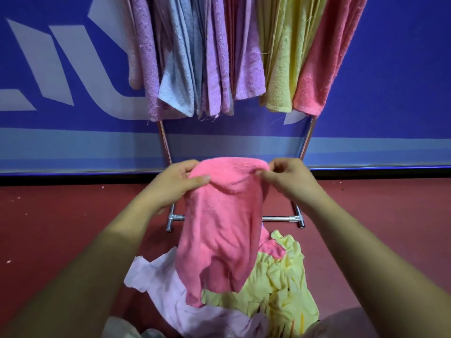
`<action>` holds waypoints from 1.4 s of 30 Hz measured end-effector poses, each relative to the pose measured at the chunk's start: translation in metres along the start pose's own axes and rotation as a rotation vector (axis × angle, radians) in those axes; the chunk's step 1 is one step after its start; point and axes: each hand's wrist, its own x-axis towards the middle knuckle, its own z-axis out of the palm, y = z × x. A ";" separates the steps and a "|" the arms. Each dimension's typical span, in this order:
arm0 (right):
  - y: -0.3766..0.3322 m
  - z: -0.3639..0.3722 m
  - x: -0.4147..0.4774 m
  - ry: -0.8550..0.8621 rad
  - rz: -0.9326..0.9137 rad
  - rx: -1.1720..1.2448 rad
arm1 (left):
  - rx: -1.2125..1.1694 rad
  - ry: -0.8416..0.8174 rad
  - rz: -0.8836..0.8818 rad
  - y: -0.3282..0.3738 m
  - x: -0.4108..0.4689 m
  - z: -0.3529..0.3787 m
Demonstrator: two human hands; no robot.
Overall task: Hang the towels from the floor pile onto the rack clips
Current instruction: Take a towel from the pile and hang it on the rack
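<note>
Towel pile on red floor

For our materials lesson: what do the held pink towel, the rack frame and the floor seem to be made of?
The pink towel: soft terry cloth, probably cotton; fuzzy matte nap, limp folds. The rack frame: metal tubing, chromed or polished; bright reflections, tee joints. The floor: smooth matte dark-red sheet, perhaps rubber or vinyl; the look leaves it open.
</note>
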 end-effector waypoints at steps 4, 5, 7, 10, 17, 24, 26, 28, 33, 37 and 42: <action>-0.013 0.016 -0.011 -0.365 0.008 0.232 | -0.093 -0.135 0.064 0.009 -0.004 0.020; -0.016 0.019 -0.014 -0.471 0.003 0.291 | -0.028 -0.174 0.082 0.008 -0.004 0.025; -0.022 0.024 -0.021 -0.540 -0.067 0.200 | 0.050 -0.191 0.114 0.008 -0.003 0.032; -0.019 0.025 -0.018 -0.375 -0.109 0.127 | 0.122 -0.163 0.039 0.006 0.001 0.026; -0.014 0.006 -0.001 -0.024 0.000 0.444 | -0.195 0.000 -0.052 0.000 0.004 0.007; -0.006 0.012 -0.006 -0.353 0.070 0.259 | -0.490 0.119 0.136 0.014 0.009 0.019; -0.010 0.017 -0.010 -0.527 0.101 0.364 | -0.319 0.098 0.091 0.011 0.007 0.029; -0.014 0.020 -0.013 -0.605 0.105 0.419 | -0.260 0.041 0.052 0.008 0.006 0.039; -0.017 0.020 -0.008 -0.357 0.013 0.387 | 0.112 0.053 0.030 0.008 0.009 0.036; -0.014 0.006 0.004 -0.155 0.030 0.565 | 0.204 0.018 -0.013 -0.001 0.007 0.022; -0.013 0.010 0.003 -0.347 0.118 0.558 | 0.044 0.056 0.137 0.007 0.010 0.029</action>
